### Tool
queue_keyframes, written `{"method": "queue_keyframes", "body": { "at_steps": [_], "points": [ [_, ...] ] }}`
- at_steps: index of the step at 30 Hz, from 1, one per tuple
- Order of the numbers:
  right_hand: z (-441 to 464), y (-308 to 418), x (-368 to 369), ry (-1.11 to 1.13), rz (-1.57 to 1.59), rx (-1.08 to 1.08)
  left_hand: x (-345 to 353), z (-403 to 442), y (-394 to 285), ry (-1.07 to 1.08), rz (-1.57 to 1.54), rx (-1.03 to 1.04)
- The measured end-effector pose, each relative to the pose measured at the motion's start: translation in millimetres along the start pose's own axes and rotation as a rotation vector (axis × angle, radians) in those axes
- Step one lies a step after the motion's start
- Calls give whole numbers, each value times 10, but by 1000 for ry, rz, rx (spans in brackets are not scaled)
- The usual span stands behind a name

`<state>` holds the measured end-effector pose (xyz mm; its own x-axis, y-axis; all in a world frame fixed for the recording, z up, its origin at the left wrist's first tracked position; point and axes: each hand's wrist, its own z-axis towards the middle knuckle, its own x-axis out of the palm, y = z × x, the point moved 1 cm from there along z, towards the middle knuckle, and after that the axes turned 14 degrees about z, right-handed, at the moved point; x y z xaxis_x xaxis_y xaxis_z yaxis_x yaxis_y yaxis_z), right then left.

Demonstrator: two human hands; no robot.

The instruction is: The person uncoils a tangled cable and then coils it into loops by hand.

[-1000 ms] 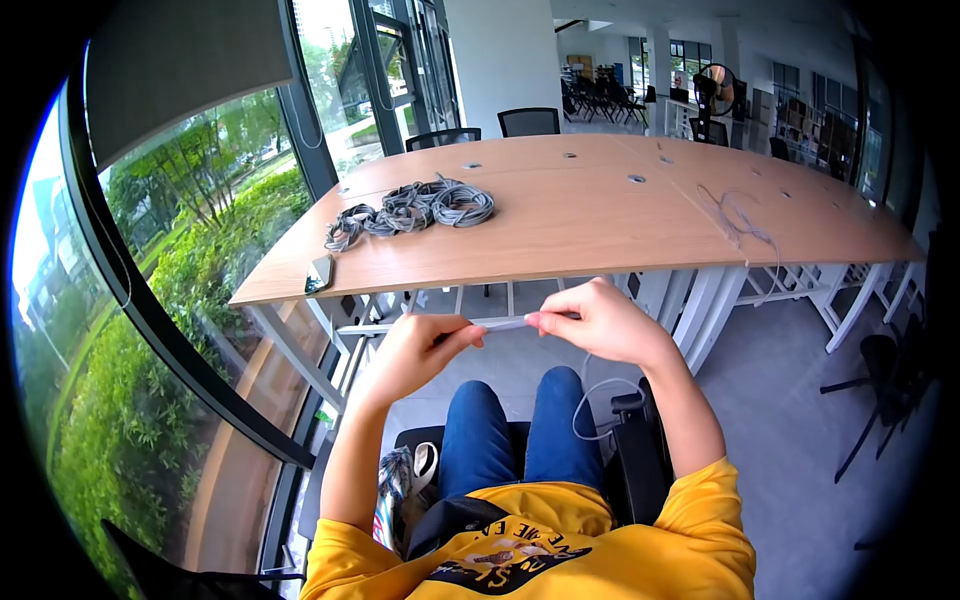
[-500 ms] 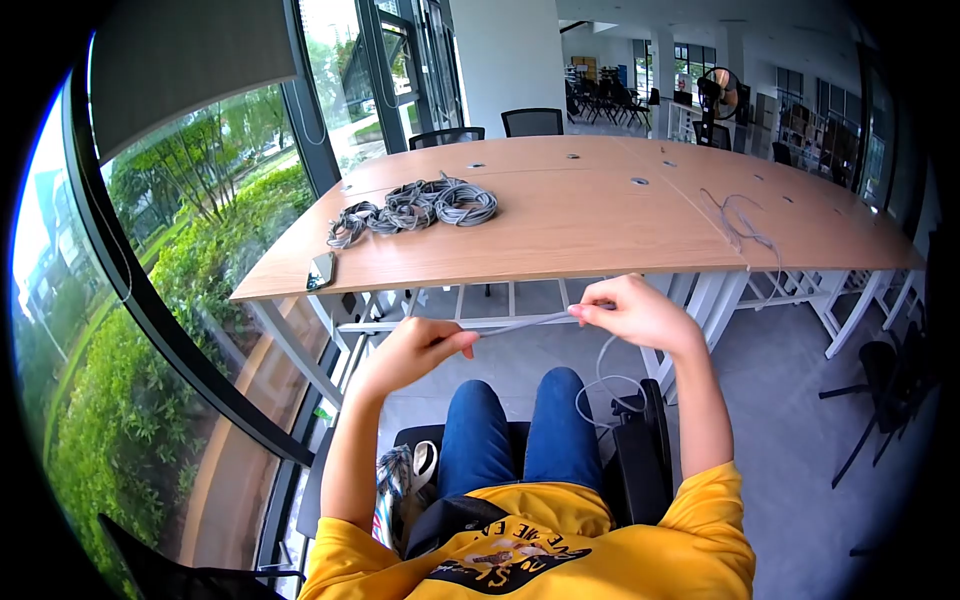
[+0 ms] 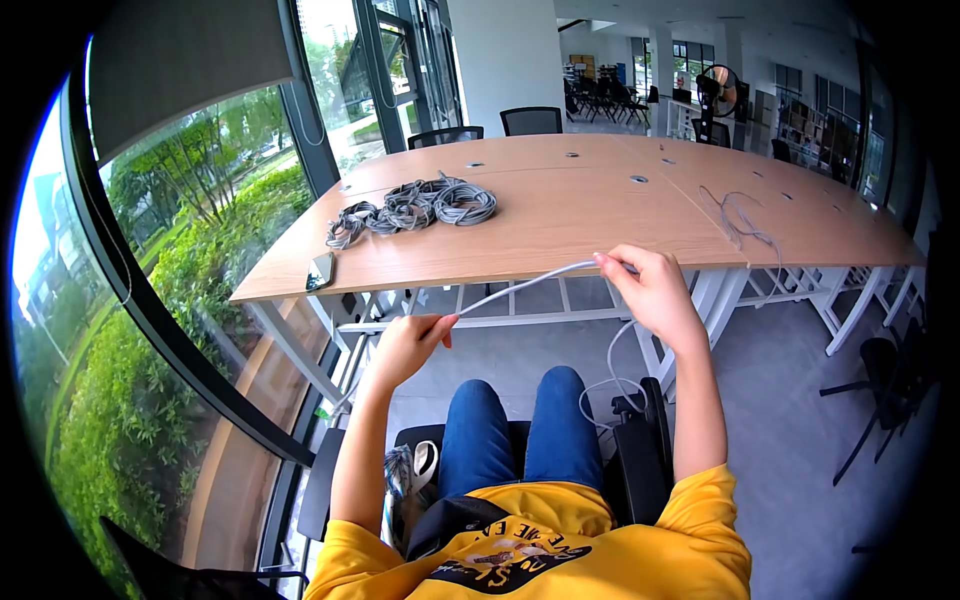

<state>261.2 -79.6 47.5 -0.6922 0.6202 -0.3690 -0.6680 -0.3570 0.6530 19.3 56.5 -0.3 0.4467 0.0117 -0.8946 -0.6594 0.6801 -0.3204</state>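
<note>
A thin grey cable (image 3: 525, 284) runs in a shallow arc between my two hands, above my knees and in front of the table edge. My left hand (image 3: 408, 345) pinches it at the lower left. Higher and to the right, my right hand (image 3: 650, 292) pinches the cable between thumb and fingers. From there the cable hangs in a loose loop (image 3: 612, 385) by the chair's right armrest. Several coiled grey cables (image 3: 415, 207) lie on the wooden table (image 3: 560, 225), at its left part.
A phone (image 3: 320, 271) lies at the table's front left corner. Another loose cable (image 3: 742, 225) lies on the right part, its end over the front edge. Black chairs (image 3: 531, 121) stand behind the table, and a fan (image 3: 718, 92) stands farther back. Windows line the left.
My right hand has moved up and to the right, and my left hand slightly left. The stretch of cable between them has grown longer.
</note>
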Motion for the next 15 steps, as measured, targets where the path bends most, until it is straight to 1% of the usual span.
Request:
{"method": "queue_keyframes", "body": {
  "at_steps": [1, 2, 3, 5, 7, 8, 10, 11, 13, 14, 15],
  "points": [
    [-44, 88, 30, 32, 42, -64, 83, 20, 51, 1, 3, -3],
    [-64, 172, 39, 63, 83, -129, 184, 41, 110, -40, -9, 39],
    [-66, 244, 26, 59, 86, -130, 209, 52, 103, -80, -21, 85],
    [-85, 348, -16, 81, 90, -87, 221, 35, 87, -51, -29, 70],
    [-62, 313, -71, 66, 105, -61, 167, -2, 53, -11, -218, 29],
    [-40, 247, -105, -28, 130, -76, 122, -34, 80, -12, -219, 29],
    [17, 172, -229, -181, 139, -78, 36, -123, 196, 214, -564, 30],
    [41, 177, -324, -176, 89, -12, 10, -154, 242, 214, -564, 29],
    [61, 55, -285, -196, 154, -77, -21, -207, 327, 330, -685, -104],
    [58, 21, -256, -197, 154, -78, 42, -185, 418, 268, -667, -93],
    [53, 5, -221, -207, 174, -102, 82, -188, 420, 265, -664, -90]
  ]
}}
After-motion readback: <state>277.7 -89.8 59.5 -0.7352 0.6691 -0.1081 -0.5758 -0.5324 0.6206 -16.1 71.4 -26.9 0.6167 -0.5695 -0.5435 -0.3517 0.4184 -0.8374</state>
